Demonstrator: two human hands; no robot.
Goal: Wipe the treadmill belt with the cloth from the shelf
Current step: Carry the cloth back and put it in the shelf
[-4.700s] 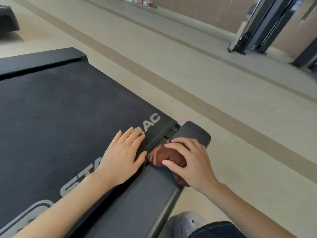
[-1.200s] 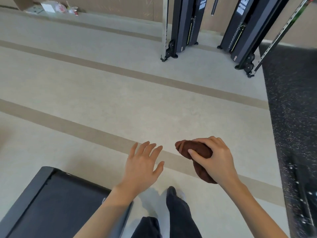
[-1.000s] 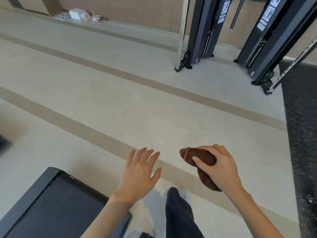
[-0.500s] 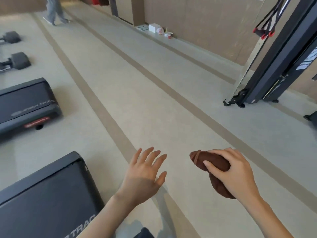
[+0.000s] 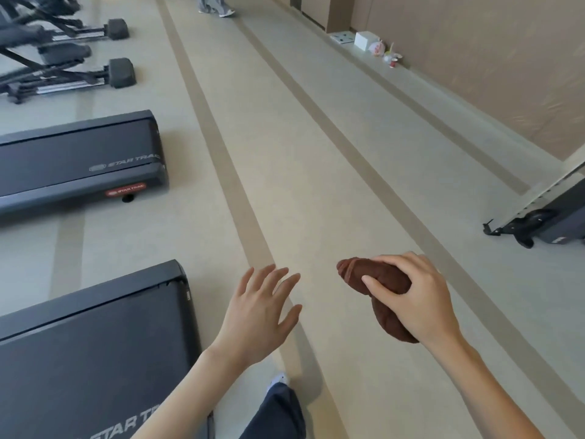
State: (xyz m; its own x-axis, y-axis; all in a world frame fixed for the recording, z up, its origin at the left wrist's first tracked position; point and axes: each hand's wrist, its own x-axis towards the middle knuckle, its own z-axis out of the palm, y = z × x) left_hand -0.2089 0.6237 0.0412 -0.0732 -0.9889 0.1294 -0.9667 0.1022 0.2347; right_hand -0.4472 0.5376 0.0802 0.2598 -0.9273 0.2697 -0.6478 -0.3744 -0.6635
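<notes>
A bunched dark brown cloth [image 5: 376, 282] is gripped in my right hand [image 5: 418, 299], held in the air above the beige floor. My left hand [image 5: 259, 312] hovers beside it with fingers spread and nothing in it. The black treadmill [image 5: 95, 359] with its belt lies at the lower left, its rear end just left of my left hand. Neither hand touches the treadmill.
A second treadmill [image 5: 79, 160] lies further off at the left, with other gym machines [image 5: 60, 55] beyond it. A weight machine base [image 5: 544, 217] stands at the right. Boxes and cups [image 5: 376, 47] sit along the wall ledge. Another person's legs [image 5: 215, 6] show at the top.
The view has swung left along the aisle, bringing the second treadmill and far machines into sight. Both hands stay raised, with the cloth still in my right hand, now off the treadmill.
</notes>
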